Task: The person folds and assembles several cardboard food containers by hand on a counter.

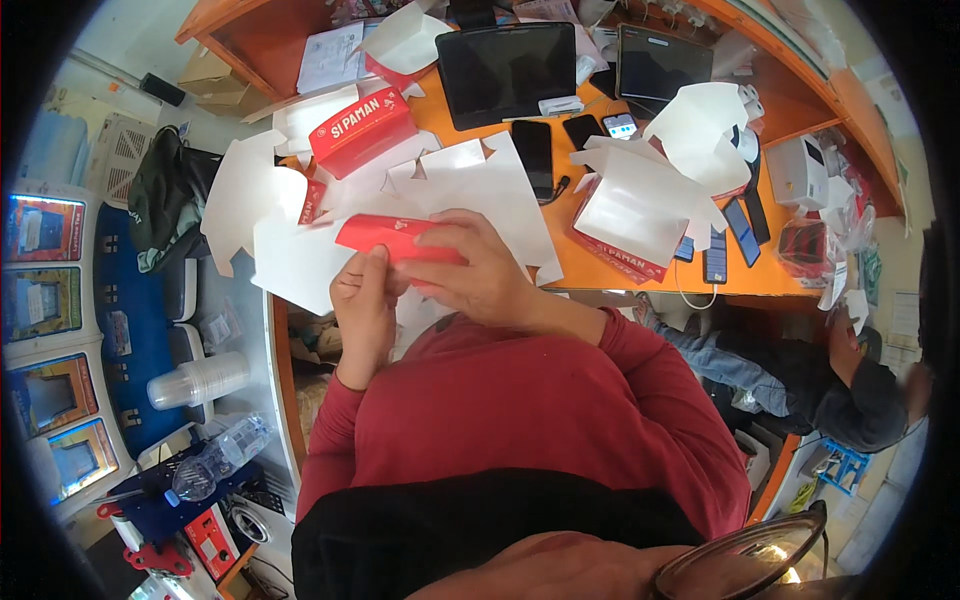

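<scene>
Over the near edge of the orange desk, both my hands grip a red cardboard food box [372, 234] that is partly folded. My left hand [366, 302] pinches its lower left edge, thumb up against the red face. Across the right end of the box lies my right hand [478, 268], its fingers curled round the card. Beneath and beyond are flat white box blanks [485, 195]. Farther back stands a folded red box [362, 132], and at the left a part-open white blank [252, 205] bends upward.
Open red-and-white boxes [640, 205] stand at the right, near several phones [532, 158]. A dark tablet [508, 75] lies at the back. Left of the desk are stacked plastic cups [200, 380] and a clear bottle [215, 460]. Another person [800, 385] is at the far right.
</scene>
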Available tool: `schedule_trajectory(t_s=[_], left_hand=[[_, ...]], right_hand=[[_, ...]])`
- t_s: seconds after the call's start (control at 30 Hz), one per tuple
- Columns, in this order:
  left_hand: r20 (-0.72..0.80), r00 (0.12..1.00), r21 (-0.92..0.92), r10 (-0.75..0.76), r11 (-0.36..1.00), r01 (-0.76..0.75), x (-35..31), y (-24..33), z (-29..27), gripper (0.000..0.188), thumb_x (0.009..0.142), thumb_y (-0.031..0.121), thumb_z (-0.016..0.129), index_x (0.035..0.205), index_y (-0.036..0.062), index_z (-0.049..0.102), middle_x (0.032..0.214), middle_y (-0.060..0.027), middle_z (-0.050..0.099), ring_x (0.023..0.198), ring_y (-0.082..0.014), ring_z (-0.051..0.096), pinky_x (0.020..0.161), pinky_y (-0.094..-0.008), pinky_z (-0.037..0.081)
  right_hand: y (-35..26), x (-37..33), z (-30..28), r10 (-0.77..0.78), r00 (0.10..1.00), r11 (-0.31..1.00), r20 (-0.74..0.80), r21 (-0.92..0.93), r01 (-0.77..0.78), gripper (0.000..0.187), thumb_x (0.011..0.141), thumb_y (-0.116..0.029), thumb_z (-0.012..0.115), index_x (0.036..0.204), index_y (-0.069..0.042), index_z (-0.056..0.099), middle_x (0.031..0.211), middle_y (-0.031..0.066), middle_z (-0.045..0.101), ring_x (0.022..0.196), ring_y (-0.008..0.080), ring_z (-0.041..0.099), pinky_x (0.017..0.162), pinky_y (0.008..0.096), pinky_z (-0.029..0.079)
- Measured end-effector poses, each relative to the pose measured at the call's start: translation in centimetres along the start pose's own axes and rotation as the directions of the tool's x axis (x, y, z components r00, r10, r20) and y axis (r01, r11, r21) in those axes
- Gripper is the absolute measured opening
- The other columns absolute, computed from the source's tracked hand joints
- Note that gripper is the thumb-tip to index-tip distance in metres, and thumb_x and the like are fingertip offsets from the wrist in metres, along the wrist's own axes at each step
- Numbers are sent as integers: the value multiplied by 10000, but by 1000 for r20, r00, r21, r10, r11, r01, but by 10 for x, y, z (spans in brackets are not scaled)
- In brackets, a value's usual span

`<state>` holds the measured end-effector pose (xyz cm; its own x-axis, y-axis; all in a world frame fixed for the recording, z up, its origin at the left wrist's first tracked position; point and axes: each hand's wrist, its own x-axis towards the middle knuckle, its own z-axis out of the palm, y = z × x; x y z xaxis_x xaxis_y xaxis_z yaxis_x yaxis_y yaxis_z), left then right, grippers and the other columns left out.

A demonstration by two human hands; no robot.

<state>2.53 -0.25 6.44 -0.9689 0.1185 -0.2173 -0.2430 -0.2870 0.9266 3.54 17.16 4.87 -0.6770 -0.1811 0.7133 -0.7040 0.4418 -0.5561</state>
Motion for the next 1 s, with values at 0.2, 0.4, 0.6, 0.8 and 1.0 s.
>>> schedule_trajectory(t_s=[0.2,0.4,0.6,0.8,1.0], left_hand=[[88,993,92,85,991,-93,-5,-11,11,228,1005,182,549,961,-8,667,828,-88,706,703,-111,667,680,-227,543],[300,954,111,24,992,-59,-2,-19,-17,190,979,108,556,1042,-25,676,918,-30,671,802,-66,565,730,-240,480],[332,942,475,44,855,-207,-9,-11,-11,157,954,122,592,996,4,688,777,33,611,693,-28,470,620,-213,402],[344,916,452,-207,892,32,-23,-56,-46,203,946,155,616,828,-6,651,700,43,614,663,-19,481,592,-210,397],[346,934,242,95,952,-187,-35,-52,-63,237,971,176,562,878,-14,668,726,6,639,692,-37,531,604,-246,420]], right_hand=[[-2,2,6,207,976,978,-62,23,-206,370,816,-114,700,1184,-86,673,1244,120,550,1100,328,515,962,417,433],[-11,-3,6,171,985,983,21,-66,-169,390,916,-86,556,1304,-77,591,1242,156,515,1047,323,500,923,391,437],[9,-26,13,573,818,755,-50,421,-503,405,999,-110,420,1392,-42,489,1108,114,454,962,201,495,825,295,464],[51,-52,5,569,820,790,62,237,-566,398,1003,-131,478,1389,-36,493,1033,57,437,781,105,485,658,221,460],[41,-64,-3,487,840,860,-239,298,-414,384,917,-110,625,1298,-69,603,956,62,518,835,174,511,752,250,431]])
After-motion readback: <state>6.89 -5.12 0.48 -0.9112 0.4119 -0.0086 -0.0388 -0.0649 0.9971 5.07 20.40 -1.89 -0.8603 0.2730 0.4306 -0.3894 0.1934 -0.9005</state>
